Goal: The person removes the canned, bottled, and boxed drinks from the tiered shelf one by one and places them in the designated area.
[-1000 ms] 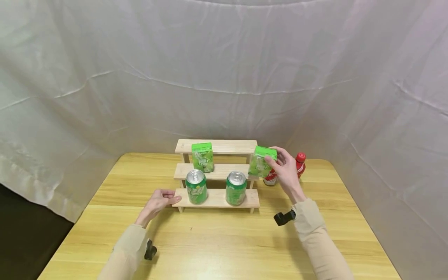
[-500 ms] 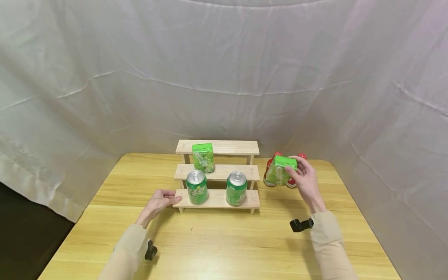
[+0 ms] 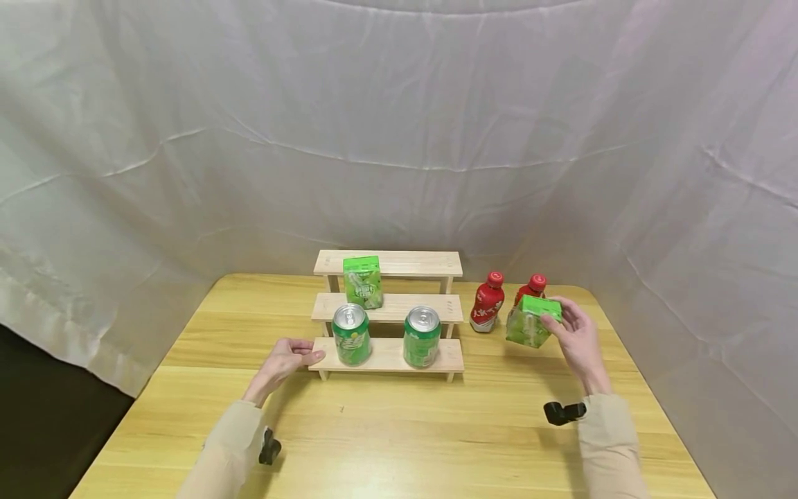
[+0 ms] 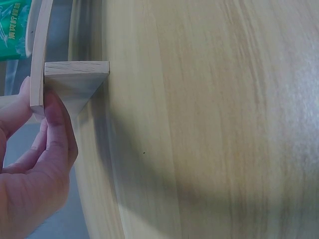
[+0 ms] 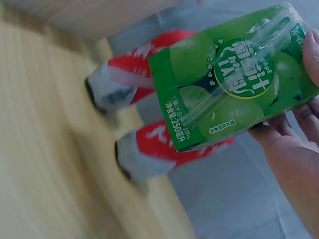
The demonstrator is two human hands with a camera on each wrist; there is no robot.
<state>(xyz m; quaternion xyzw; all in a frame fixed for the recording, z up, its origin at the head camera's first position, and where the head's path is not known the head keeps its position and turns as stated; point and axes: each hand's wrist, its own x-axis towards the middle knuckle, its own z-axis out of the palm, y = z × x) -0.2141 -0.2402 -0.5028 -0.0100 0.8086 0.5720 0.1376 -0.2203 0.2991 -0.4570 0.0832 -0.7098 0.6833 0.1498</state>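
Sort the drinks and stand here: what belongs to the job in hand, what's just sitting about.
Likely in the job: green grape carton, held in the right grip; wooden stand, pinched by the left grip.
Likely just sitting about: second green carton and two green cans, on the stand; two red bottles, beside it.

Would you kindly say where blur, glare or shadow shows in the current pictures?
Right wrist: red bottles blurred behind the sharper green carton; left wrist: glare on the tabletop and a curved shadow; head: soft shadow beside the right sleeve.
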